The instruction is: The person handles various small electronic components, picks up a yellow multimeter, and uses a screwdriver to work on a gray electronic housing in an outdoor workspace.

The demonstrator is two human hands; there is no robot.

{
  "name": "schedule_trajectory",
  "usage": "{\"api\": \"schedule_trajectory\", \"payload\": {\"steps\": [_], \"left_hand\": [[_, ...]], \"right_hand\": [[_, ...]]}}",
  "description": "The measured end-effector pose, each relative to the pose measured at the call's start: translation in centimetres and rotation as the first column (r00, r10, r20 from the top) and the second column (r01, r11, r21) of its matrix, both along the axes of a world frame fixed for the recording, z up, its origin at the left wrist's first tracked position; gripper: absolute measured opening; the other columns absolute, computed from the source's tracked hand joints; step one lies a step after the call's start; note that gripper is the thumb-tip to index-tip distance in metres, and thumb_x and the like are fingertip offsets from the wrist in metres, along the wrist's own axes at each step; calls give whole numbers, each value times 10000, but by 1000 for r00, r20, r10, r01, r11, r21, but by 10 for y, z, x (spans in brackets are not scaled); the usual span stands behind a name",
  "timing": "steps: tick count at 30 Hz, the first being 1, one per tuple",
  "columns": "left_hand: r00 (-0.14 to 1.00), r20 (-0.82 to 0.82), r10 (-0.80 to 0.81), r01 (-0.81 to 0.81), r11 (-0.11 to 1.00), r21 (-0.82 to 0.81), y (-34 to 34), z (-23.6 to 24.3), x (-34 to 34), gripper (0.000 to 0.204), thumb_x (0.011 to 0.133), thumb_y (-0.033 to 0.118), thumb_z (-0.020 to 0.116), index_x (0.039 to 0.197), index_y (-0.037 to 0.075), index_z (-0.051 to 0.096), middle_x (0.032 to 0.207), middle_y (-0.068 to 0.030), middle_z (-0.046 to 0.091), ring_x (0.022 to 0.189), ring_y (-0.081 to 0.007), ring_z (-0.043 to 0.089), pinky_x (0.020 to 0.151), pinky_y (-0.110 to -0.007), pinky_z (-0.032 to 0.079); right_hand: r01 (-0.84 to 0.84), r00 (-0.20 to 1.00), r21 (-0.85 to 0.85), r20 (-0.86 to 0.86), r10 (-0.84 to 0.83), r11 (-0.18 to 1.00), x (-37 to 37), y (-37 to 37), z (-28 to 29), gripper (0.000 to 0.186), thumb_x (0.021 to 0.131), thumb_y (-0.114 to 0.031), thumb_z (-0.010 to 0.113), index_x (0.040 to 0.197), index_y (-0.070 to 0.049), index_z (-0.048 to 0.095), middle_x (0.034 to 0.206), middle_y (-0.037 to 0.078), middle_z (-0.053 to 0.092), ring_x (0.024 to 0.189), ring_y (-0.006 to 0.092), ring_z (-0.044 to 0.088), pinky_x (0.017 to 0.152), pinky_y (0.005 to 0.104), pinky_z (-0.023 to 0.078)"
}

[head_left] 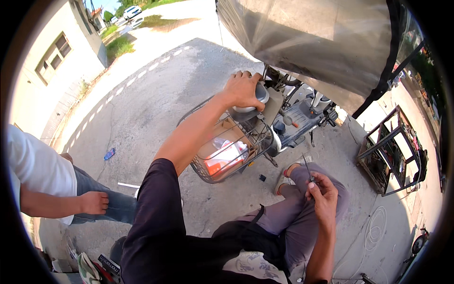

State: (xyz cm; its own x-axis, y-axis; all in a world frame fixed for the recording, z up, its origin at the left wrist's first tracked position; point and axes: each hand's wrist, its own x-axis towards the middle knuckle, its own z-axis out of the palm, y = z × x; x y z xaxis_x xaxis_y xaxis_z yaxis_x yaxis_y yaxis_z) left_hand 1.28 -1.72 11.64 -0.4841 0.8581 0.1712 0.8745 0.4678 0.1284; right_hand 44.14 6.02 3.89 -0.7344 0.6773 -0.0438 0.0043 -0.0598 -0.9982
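Note:
My left hand [242, 90] reaches forward over the wire basket, its fingers curled round the rounded grey-and-white headlight [261, 96] at the front of an electric scooter [279, 135]. Close above my right knee, my right hand [323, 193] pinches a thin, dark, rod-like tool [307, 166] that points upward; its exact kind is too small to make out. In front of me the dark wire basket [206, 177] holds cardboard, an orange-and-white box [222, 161] and some clear plastic.
A clear plastic canopy [312, 42] with black edging hangs over the scooter. At left stands another person [45, 180] in a white shirt. A black metal frame [392, 154] and a coil of pale cable [376, 229] lie at right. A blue packet [109, 154] is on the concrete.

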Motion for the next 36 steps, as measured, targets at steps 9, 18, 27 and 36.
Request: {"api": "schedule_trajectory", "payload": {"steps": [9,18,27,36], "left_hand": [[997,28,-76,72,992,108,4,-3,6,957,606,390,892,1460,107,565,1386,-234,614,1299,-446,573,1145,-515,448],[995,82,-61,55,996,75,5,8,15,920,607,361,892,1422,66,582,1359,-206,621,1297,-431,561,1130,-520,452],[991,126,-55,49,997,53,10,12,16,928,622,336,908,1423,25,556,1365,-237,604,1296,-450,558,1116,-538,461],[977,203,-58,38,994,103,13,7,15,912,645,323,909,1448,47,576,1387,-245,590,1295,-444,558,1113,-528,478]], "right_hand": [[-17,1000,127,12,16,992,-106,36,3,339,1058,-159,743,1344,21,712,1071,76,799,864,84,675,727,267,533],[-31,999,277,-33,42,960,-182,64,-6,314,1023,-143,761,1262,58,747,1141,166,821,1052,195,766,934,345,595],[6,982,130,-189,19,992,-202,62,-41,297,1010,-146,756,1257,18,761,1096,213,809,942,316,793,820,378,598],[198,965,659,-261,-27,726,-205,57,-36,328,940,-58,752,1263,-4,724,1062,149,727,885,342,746,733,426,603]]}}
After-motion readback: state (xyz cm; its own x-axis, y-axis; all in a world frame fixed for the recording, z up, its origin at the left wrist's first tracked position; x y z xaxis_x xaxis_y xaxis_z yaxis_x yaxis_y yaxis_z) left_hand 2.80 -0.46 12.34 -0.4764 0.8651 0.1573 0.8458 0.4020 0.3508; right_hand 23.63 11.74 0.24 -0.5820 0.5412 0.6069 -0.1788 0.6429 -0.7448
